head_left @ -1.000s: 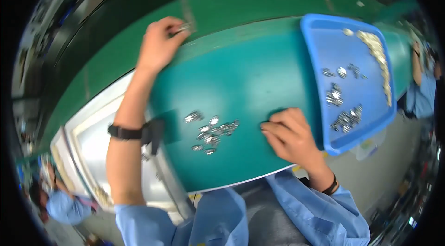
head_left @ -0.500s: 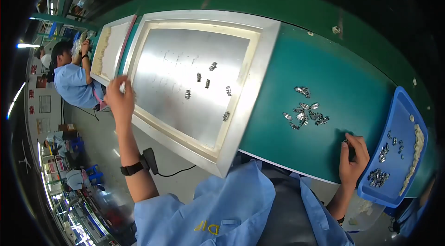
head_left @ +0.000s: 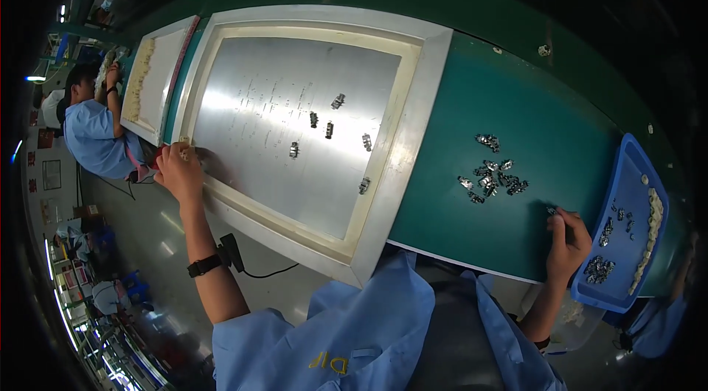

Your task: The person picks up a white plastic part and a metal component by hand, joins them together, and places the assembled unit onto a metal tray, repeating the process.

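Note:
At the near left corner of a metal-framed plate (head_left: pixel 402 192), my left hand (head_left: pixel 181 173) is closed. Something small and pale shows by its fingers, too unclear to name. My right hand (head_left: pixel 569 247) is over the green table, thumb and forefinger pinching a small dark metal part (head_left: pixel 551 210). Left of that hand lies a loose pile of shiny metal parts (head_left: pixel 490 183), with another metal part (head_left: pixel 487 142) just beyond it. On the silvery plate, several similar parts are scattered, among them one metal part (head_left: pixel 294 150) toward the middle.
At the right stands a blue tray (head_left: pixel 640 188) holding more metal parts and a row of cream-coloured lumps (head_left: pixel 647 247). Past the framed plate on the left is a pale, shallow tray (head_left: pixel 158 85). A co-worker (head_left: pixel 92 126) in blue sits beyond it. A cable (head_left: pixel 269 277) hangs below the frame.
My left hand has come down against the frame's corner, its fingers drawn closer together. The metal part now shows at my right fingertips. The whole view has shifted slightly.

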`<state>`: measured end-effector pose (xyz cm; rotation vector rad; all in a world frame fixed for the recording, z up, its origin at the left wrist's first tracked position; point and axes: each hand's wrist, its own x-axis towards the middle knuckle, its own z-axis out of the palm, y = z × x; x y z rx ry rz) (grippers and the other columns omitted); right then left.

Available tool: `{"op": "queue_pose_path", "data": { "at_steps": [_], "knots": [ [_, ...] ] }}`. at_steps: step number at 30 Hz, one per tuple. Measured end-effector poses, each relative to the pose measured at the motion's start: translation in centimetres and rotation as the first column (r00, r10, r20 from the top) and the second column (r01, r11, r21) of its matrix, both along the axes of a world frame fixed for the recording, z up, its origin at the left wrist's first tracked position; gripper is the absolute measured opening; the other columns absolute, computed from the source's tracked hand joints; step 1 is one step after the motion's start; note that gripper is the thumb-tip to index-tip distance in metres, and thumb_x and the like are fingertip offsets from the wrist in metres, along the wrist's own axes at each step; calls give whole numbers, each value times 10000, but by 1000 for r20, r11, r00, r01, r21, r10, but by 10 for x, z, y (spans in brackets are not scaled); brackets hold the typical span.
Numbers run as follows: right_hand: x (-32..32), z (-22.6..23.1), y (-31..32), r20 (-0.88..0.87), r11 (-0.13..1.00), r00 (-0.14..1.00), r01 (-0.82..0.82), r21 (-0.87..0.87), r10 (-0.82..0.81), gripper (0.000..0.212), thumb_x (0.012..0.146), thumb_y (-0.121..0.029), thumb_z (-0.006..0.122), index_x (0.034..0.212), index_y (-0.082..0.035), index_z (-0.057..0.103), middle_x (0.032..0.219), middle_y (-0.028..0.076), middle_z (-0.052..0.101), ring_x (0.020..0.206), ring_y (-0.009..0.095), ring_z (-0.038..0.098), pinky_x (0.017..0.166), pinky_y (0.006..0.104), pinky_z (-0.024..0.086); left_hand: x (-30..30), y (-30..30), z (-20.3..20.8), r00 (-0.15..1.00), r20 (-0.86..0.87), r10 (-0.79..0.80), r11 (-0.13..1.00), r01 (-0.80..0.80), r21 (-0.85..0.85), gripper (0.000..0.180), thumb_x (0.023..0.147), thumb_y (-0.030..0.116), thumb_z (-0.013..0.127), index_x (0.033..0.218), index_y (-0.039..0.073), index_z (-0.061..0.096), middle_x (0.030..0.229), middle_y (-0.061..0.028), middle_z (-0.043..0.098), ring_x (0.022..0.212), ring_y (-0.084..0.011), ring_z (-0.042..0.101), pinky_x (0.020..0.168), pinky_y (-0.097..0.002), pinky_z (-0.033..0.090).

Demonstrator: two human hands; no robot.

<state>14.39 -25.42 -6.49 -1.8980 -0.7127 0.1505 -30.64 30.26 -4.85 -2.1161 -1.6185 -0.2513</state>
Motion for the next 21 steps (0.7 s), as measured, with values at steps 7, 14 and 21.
{"op": "queue_pose_path", "data": {
  "at_steps": [7, 14, 21],
  "knots": [
    [-6, 20, 21, 75, 999, 996, -47, -3, 47, 156, 952, 47, 671, 1101, 67, 713, 899, 141, 711, 805, 188, 680, 726, 295, 530, -9, 17, -5, 880, 170, -444, 896, 436, 85, 227, 964, 154, 698, 1171, 61, 716, 1010, -136, 744, 907, -334, 711, 810, -420, 576],
    [-15, 49, 52, 71, 910, 943, -333, 247, 325, 168, 887, 36, 758, 1050, 70, 734, 967, 189, 748, 798, 254, 719, 677, 329, 549, 113, -100, 47, 401, 807, -434, 594, 801, -78, 177, 1092, 70, 509, 1202, -21, 614, 1246, -165, 640, 1027, -224, 651, 920, -337, 523],
    [-26, 64, 78, 131, 768, 862, -498, 403, 490, 186, 873, -6, 793, 1039, 52, 733, 978, 167, 750, 765, 268, 715, 655, 345, 558, 243, -283, 87, 288, 852, 436, -217, 953, -211, 232, 961, -71, 636, 1191, -41, 634, 1164, -188, 611, 941, -237, 693, 805, -355, 578]
  ]
}}
